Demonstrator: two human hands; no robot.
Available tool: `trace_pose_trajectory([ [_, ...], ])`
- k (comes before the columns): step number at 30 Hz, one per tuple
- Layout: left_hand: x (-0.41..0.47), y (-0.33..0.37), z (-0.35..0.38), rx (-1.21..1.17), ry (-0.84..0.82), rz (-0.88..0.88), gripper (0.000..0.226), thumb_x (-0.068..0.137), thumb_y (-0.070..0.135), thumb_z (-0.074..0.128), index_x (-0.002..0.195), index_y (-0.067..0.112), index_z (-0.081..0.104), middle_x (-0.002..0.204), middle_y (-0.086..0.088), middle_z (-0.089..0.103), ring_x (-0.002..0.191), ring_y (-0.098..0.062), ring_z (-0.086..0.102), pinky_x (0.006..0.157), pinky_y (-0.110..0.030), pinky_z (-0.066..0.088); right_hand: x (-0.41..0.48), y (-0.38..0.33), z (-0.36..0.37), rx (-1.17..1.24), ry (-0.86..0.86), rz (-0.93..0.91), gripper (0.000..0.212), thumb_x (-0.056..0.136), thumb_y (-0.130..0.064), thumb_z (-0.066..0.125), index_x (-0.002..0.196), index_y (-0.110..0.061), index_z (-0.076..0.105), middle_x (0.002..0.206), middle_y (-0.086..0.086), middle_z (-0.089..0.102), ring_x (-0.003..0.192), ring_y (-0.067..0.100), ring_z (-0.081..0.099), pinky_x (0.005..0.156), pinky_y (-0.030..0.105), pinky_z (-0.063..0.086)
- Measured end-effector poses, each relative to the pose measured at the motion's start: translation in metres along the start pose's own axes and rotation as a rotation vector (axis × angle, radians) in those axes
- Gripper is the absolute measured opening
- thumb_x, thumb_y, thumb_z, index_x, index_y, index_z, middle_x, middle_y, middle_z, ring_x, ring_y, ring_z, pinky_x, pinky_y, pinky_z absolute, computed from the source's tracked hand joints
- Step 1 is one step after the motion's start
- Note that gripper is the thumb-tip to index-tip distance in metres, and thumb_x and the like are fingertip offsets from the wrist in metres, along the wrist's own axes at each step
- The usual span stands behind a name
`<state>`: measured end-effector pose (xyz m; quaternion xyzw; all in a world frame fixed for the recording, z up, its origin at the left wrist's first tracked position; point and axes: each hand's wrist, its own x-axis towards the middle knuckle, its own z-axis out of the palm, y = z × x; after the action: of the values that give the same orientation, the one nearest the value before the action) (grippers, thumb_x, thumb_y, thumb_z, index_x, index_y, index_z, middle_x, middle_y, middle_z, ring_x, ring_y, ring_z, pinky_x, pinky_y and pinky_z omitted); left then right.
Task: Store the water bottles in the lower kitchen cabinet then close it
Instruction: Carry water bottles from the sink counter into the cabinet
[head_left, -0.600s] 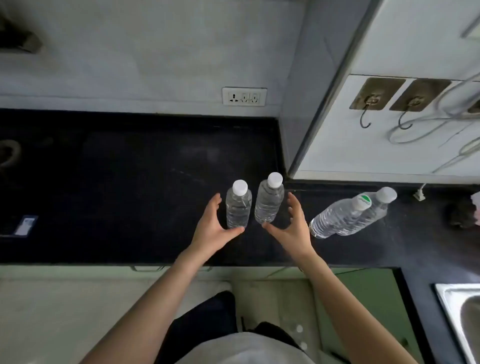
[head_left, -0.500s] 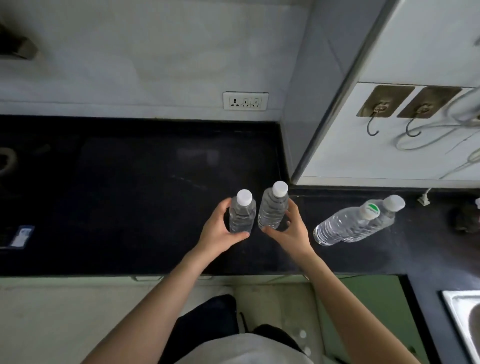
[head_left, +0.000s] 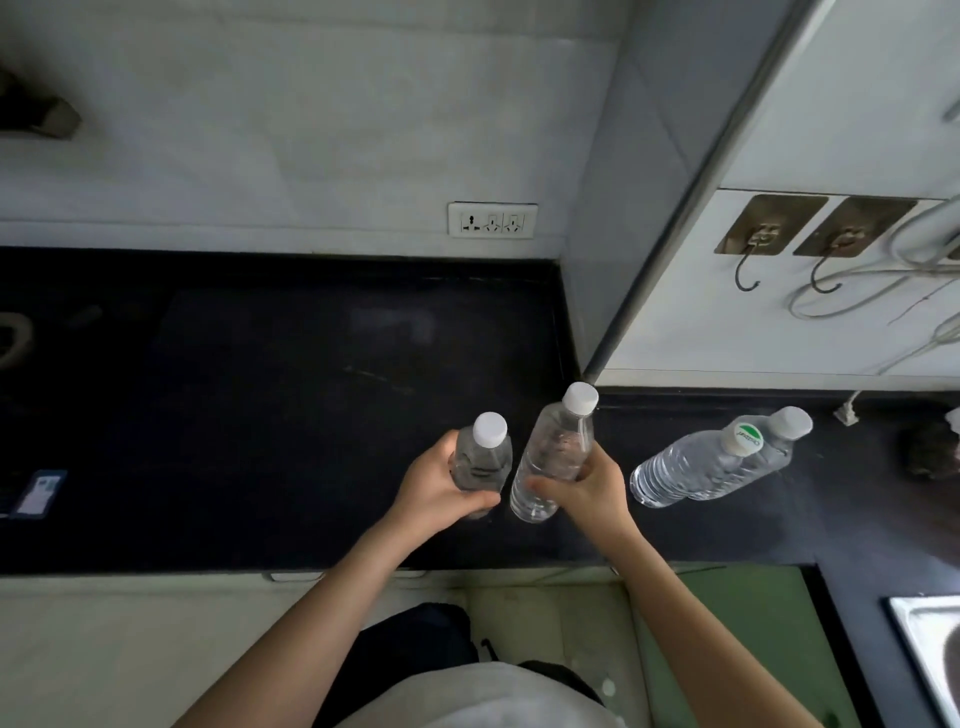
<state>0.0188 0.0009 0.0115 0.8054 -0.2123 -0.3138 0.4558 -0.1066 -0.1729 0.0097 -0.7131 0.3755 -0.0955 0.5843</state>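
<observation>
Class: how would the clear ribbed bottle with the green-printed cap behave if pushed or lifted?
The clear ribbed plastic bottle with the green-printed cap looks full, so probably heavy. Thin ribbed walls likely flex when squeezed. Tall and narrow, it may tip.

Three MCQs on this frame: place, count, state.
1. Where are the two unheld clear plastic water bottles? A) on the black countertop, right of the hands B) in a drawer C) on a chair
2. How many water bottles show? A) two B) four C) six
3. The left hand is: A) flat on the counter B) gripping a white-capped clear bottle C) empty, hanging loose
Answers: A, they sit right of the right hand; B, two held, two unheld; B, fingers curl round it.
</observation>
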Motion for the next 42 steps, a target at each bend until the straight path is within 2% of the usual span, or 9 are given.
trace_pose_trajectory([
  [4, -0.042, 0.02, -0.009, -0.077, 0.053, 0.018, 0.062, 0.064, 0.018, 0.088, 0.118, 0.026, 0.06, 0.102, 0.01, 0.072, 0.094, 0.002, 0.067, 0.082, -0.02, 0.053, -0.039, -0.017, -0.014, 0.173, -0.08, -0.056, 0.044, 0.062, -0.007, 0.09, 0.1, -0.008, 0.067, 0.089, 0.007, 0.077, 0.084, 0.02, 0.074, 0.071, 0.026, 0.057],
  [10, -0.123, 0.052, -0.011, -0.271, 0.173, 0.045, 0.046, 0.072, 0.002, 0.083, 0.111, 0.014, 0.063, 0.1, 0.002, 0.074, 0.089, -0.001, 0.07, 0.069, -0.009, 0.05, -0.101, -0.045, -0.028, 0.324, -0.238, -0.137, 0.035, 0.07, -0.012, 0.078, 0.103, -0.011, 0.067, 0.092, 0.013, 0.075, 0.084, 0.027, 0.073, 0.073, 0.033, 0.058],
  [13, -0.166, 0.049, -0.002, -0.38, 0.283, 0.001, 0.039, 0.069, 0.007, 0.086, 0.104, 0.012, 0.068, 0.096, -0.003, 0.075, 0.088, -0.007, 0.072, 0.068, -0.014, 0.052, -0.13, -0.047, -0.027, 0.311, -0.308, -0.166, 0.036, 0.07, -0.013, 0.078, 0.104, -0.012, 0.067, 0.093, 0.01, 0.075, 0.085, 0.024, 0.073, 0.072, 0.027, 0.057],
  [16, -0.207, 0.033, 0.009, -0.424, 0.398, -0.065, 0.038, 0.063, 0.026, 0.087, 0.097, 0.023, 0.071, 0.092, 0.007, 0.075, 0.089, -0.006, 0.071, 0.073, -0.021, 0.055, -0.154, -0.04, -0.017, 0.242, -0.405, -0.174, 0.037, 0.07, -0.016, 0.079, 0.105, -0.012, 0.067, 0.094, 0.007, 0.076, 0.087, 0.02, 0.073, 0.073, 0.026, 0.056],
  [20, -0.263, -0.001, 0.025, -0.469, 0.599, -0.193, 0.028, 0.07, 0.009, 0.085, 0.087, 0.026, 0.069, 0.081, 0.013, 0.074, 0.078, 0.0, 0.069, 0.064, -0.012, 0.05, -0.187, -0.024, 0.012, 0.142, -0.551, -0.139, 0.038, 0.072, -0.016, 0.082, 0.106, -0.013, 0.066, 0.096, 0.006, 0.075, 0.089, 0.021, 0.073, 0.074, 0.028, 0.058],
  [22, -0.292, -0.019, 0.026, -0.484, 0.705, -0.245, 0.031, 0.068, 0.008, 0.086, 0.081, 0.027, 0.067, 0.077, 0.009, 0.073, 0.072, 0.002, 0.068, 0.059, -0.008, 0.047, -0.204, -0.02, 0.033, 0.102, -0.617, -0.148, 0.038, 0.074, -0.011, 0.085, 0.107, -0.013, 0.066, 0.096, 0.004, 0.076, 0.089, 0.018, 0.073, 0.073, 0.026, 0.057],
  [26, -0.353, -0.051, 0.009, -0.526, 0.894, -0.313, 0.045, 0.064, 0.009, 0.09, 0.101, 0.02, 0.067, 0.09, 0.006, 0.072, 0.074, 0.009, 0.065, 0.06, -0.006, 0.045, -0.24, -0.023, 0.085, 0.011, -0.77, -0.201, 0.041, 0.074, -0.003, 0.083, 0.109, -0.015, 0.066, 0.098, -0.001, 0.076, 0.09, 0.013, 0.073, 0.074, 0.023, 0.056],
  [34, -0.498, -0.133, -0.051, -0.604, 1.274, -0.412, 0.06, 0.043, 0.05, 0.079, 0.096, 0.023, 0.069, 0.085, 0.008, 0.073, 0.078, -0.003, 0.069, 0.064, -0.013, 0.048, -0.343, -0.025, 0.233, -0.102, -1.046, -0.278, 0.038, 0.069, 0.004, 0.084, 0.1, -0.011, 0.066, 0.091, 0.001, 0.076, 0.084, 0.015, 0.073, 0.072, 0.021, 0.056],
  [42, -0.665, -0.224, -0.126, -0.555, 1.599, -0.54, 0.035, 0.057, 0.029, 0.09, 0.075, 0.026, 0.06, 0.069, 0.016, 0.065, 0.063, 0.005, 0.058, 0.058, -0.009, 0.043, -0.48, -0.029, 0.396, -0.145, -1.337, -0.294, 0.041, 0.064, -0.001, 0.086, 0.099, -0.01, 0.066, 0.09, 0.001, 0.077, 0.082, 0.014, 0.073, 0.072, 0.022, 0.057],
])
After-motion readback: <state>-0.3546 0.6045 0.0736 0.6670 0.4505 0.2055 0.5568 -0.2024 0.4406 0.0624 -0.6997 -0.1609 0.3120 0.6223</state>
